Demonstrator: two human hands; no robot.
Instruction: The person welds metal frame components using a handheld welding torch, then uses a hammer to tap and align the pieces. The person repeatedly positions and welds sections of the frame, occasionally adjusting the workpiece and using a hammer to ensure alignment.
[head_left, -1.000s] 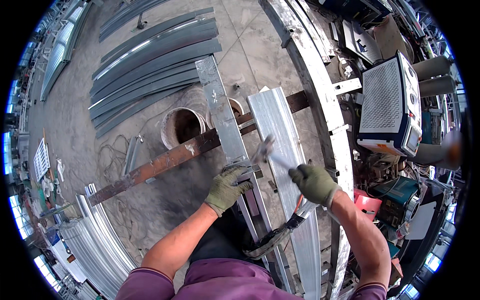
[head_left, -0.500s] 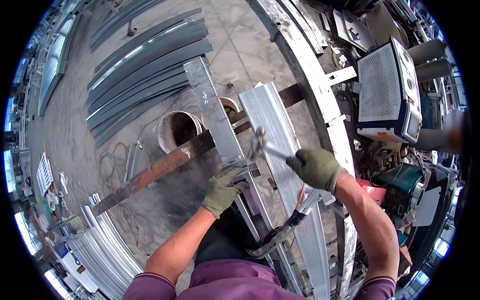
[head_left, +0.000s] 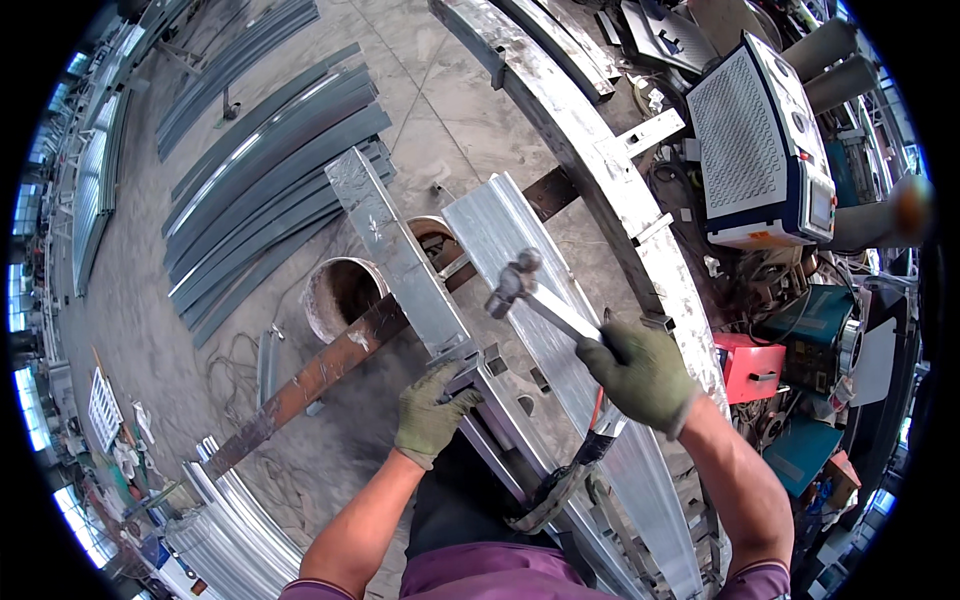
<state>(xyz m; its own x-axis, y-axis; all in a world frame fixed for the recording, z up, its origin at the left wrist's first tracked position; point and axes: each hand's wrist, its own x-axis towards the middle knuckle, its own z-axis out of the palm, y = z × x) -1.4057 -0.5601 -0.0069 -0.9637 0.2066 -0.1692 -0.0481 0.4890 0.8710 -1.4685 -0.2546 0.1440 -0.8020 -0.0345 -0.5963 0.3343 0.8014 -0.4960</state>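
My right hand (head_left: 648, 380), in a green knit glove, grips a ball-peen hammer (head_left: 560, 317) by its handle. The hammer's head hangs over the wide galvanized channel (head_left: 530, 260), apart from the work on its left. My left hand (head_left: 432, 415), gloved alike, has its fingers bent over a small metal plate (head_left: 462, 362). This plate lies across the joint between a flat-topped steel beam (head_left: 400, 255) and an open channel (head_left: 510, 430) running toward my body. Part of the plate is hidden under my fingers.
A rusty crossbar (head_left: 325, 375) passes beneath the beams, beside a white bucket (head_left: 318, 300). Long grey steel strips (head_left: 270, 190) lie on the floor at far left. To the right stand a long white-flecked beam (head_left: 590, 150), a white-and-blue machine (head_left: 740, 145) and a red box (head_left: 750, 370).
The hammer, blurred near the joint before, is now drawn back from it toward the right. My left hand stays at the joint. The whole view has shifted a little.
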